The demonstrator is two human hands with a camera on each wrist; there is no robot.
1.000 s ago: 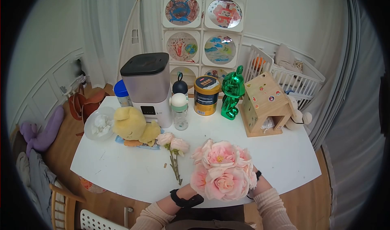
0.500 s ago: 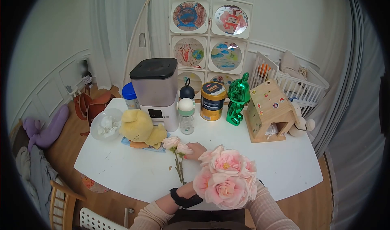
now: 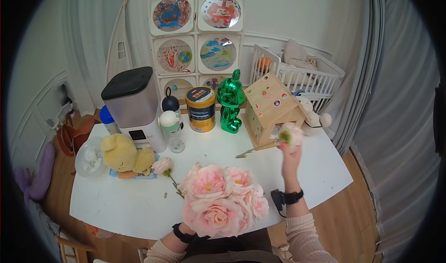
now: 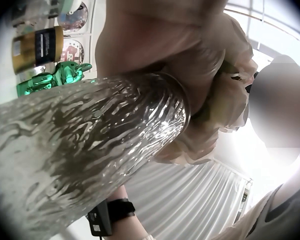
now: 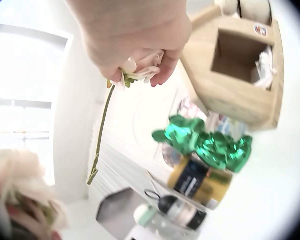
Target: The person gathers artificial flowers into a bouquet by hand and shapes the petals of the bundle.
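My right hand (image 3: 291, 163) pinches a pale pink rose (image 3: 293, 135) just under its bloom, in front of the wooden toy house. Its thin green stem (image 5: 101, 130) hangs free in the right wrist view. A bunch of large pink flowers (image 3: 223, 202) covers most of my left hand (image 3: 186, 229) in the head view. From the left wrist, that hand (image 4: 155, 45) grips a rippled clear glass vase (image 4: 90, 145) near its rim, with the blooms above the mouth. A second pale rose (image 3: 162, 165) lies on the white table (image 3: 125, 209), left of the bunch.
Behind the hands stand a yellow plush toy (image 3: 121, 154), a grey-and-white appliance with a black lid (image 3: 130, 100), a clear bottle (image 3: 174, 135), a gold tin (image 3: 200, 112), a shiny green figure (image 3: 230, 103) and the wooden toy house (image 3: 269, 110). A clear bowl (image 3: 86, 165) sits far left.
My right hand came out from behind the bunch, took one of the two pale roses and carried it right. The head view has turned rightward. My left hand stays at the bunch.
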